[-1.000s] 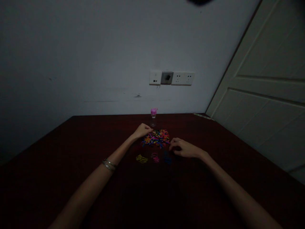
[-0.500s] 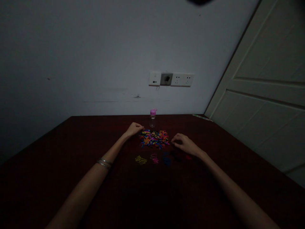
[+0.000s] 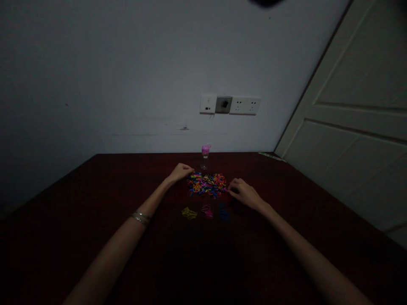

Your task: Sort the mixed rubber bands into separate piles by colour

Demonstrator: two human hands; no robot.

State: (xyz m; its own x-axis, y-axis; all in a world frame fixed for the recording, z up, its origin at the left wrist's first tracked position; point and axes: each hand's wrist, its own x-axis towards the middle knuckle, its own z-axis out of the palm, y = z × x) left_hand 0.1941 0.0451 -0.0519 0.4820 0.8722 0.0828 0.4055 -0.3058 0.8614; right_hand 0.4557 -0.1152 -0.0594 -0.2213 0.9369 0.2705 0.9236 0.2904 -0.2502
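A heap of small, many-coloured loops that look like rubber bands (image 3: 206, 185) lies on the dark red table. My left hand (image 3: 180, 172) rests at the heap's upper left edge, thumb and forefinger pinched together; anything between them is too small to make out. On the right edge, my right hand (image 3: 244, 193) has its fingers curled and fingertips drawn together beside a pink loop; whether they grip it is unclear. Nearer to me lie a small group of yellow loops (image 3: 189, 213), one of pink loops (image 3: 207, 211) and one of blue loops (image 3: 224, 212).
Behind the heap stands a clear bottle with a pink lid (image 3: 205, 157). The table (image 3: 133, 169) meets a pale wall with a row of sockets (image 3: 230, 105). A white panelled door (image 3: 356, 110) is on the right.
My right hand has shifted slightly left and down, its fingertips now at the heap's edge. A red patch near my right wrist no longer shows. My left hand stays almost still.
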